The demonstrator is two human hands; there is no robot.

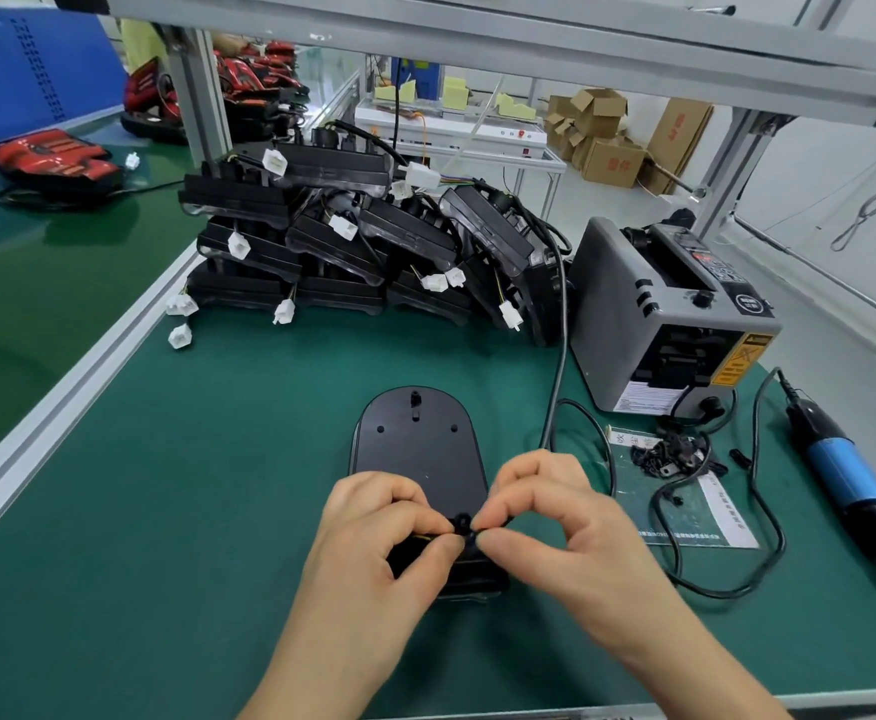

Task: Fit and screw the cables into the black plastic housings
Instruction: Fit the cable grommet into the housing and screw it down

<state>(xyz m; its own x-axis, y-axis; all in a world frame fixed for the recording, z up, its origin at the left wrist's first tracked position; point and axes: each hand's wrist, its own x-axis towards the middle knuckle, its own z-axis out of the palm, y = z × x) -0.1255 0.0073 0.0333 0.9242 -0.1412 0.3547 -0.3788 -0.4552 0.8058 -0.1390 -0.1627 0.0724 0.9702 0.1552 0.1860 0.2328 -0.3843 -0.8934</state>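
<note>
We see one black housing (pixel 415 449) lying flat on the green worktop (pixel 191 511), right in front of us at the middle. Its long axis runs straight away from us: the rounded end points to the far side, and the near end is hidden under the hands.

The left hand (pixel 373 537) and the right hand (pixel 545 517) meet over that near end. Each grip is clenched, thumb against forefinger, on the same small black cable end (pixel 462 524), which sits between the fingertips just above the housing. A bit of yellow wire shows under the left thumb. We cannot tell how the cable end sits in the housing, as the fingers cover it.

Behind, well apart, a pile of housings (pixel 352 241) is stacked in rough layers. There are more than ten, too overlapped for an exact count, each trailing a white plug.

To the right stands one grey machine (pixel 669 314). Near it lie one small heap of black parts (pixel 669 454) on a printed sheet (pixel 706 511), and one blue and black screwdriver (pixel 851 480) with its tip toward us. A black cord (pixel 602 449) loops across the worktop just beside the right hand.

On the neighbouring green belt lies one red and black piece (pixel 53 155), with more of them heaped further back.
</note>
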